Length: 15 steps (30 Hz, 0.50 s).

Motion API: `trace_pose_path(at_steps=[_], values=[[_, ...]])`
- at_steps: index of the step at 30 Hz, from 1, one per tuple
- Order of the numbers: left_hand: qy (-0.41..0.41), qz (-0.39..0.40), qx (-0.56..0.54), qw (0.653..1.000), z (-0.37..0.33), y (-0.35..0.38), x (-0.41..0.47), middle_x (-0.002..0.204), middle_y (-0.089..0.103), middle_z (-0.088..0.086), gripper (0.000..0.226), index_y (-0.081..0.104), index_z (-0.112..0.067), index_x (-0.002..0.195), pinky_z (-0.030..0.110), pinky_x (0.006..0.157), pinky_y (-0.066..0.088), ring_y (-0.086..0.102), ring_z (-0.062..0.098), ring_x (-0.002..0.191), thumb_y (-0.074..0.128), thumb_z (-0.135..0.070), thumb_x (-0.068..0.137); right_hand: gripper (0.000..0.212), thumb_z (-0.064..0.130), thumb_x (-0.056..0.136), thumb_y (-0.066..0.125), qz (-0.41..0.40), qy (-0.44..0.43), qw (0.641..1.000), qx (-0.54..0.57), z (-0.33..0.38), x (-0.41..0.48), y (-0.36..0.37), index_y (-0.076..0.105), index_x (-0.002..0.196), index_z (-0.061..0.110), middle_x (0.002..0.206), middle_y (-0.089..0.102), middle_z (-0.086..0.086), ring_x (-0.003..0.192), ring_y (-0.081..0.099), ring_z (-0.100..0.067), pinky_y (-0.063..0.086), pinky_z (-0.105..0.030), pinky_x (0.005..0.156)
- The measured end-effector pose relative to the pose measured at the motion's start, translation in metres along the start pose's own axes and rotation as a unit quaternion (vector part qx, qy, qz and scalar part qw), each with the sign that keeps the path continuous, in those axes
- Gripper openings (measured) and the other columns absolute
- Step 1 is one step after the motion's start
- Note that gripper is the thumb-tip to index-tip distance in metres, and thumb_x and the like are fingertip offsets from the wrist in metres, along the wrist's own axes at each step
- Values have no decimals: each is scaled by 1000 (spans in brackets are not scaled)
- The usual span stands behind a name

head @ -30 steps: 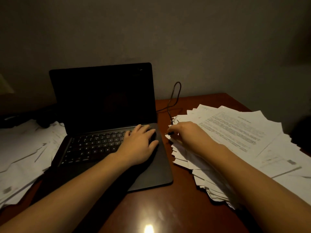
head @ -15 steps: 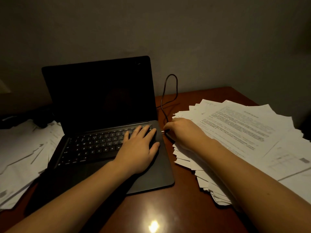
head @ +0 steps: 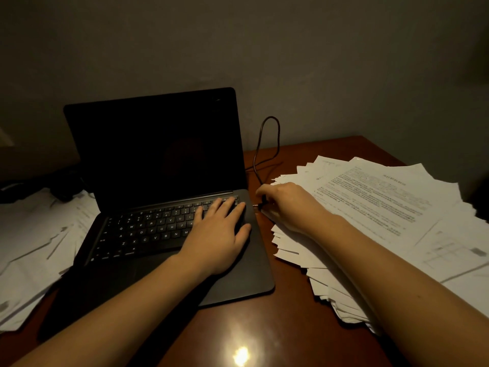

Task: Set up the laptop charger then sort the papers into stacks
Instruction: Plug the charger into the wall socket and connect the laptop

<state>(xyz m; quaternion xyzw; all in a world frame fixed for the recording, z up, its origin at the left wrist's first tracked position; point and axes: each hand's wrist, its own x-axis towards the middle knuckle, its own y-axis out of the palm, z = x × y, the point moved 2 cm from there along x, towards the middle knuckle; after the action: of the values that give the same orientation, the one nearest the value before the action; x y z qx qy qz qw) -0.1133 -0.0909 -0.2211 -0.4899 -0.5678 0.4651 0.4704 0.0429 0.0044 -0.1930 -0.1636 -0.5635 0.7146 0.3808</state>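
An open black laptop [head: 158,160] with a dark screen stands on the brown desk [head: 288,321]. My left hand [head: 219,234] lies flat on the right side of its keyboard. My right hand [head: 288,205] pinches the charger plug [head: 260,206], whose metal tip points at the laptop's right edge, a small gap away. The black charger cable [head: 267,144] loops up behind the hand toward the wall. A messy pile of printed papers [head: 383,207] lies on the right under my right forearm. More loose papers [head: 34,245] lie on the left.
A dark object [head: 63,186] sits behind the left papers by the wall. The grey wall [head: 291,62] runs close behind the desk. A bright light reflection [head: 240,354] shows on the desk near the front edge.
My right hand has brought the plug left from the paper pile to just beside the laptop's right edge. My left hand stays on the keyboard. The camera view shifted slightly.
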Motion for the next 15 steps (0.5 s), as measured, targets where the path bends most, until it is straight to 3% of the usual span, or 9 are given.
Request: trace_pose_path(at_steps=[9, 15], values=[[-2, 1, 5, 1000, -1, 1, 1, 167, 9, -5, 60, 13, -33, 159, 49, 123, -2, 0, 17, 154, 25, -54, 103, 29, 18, 98, 63, 6, 5, 1000, 20, -2, 5, 2, 67, 127, 19, 125, 68, -5, 114, 63, -24, 48, -27, 94], [-2, 1, -1, 1000, 0, -1, 0, 167, 9, -6, 60, 13, -33, 159, 49, 123, -2, 0, 17, 154, 25, -54, 104, 31, 18, 98, 64, 15, -19, 999, 31, -6, 2, 2, 65, 128, 20, 126, 66, -3, 113, 61, -21, 42, -18, 86]])
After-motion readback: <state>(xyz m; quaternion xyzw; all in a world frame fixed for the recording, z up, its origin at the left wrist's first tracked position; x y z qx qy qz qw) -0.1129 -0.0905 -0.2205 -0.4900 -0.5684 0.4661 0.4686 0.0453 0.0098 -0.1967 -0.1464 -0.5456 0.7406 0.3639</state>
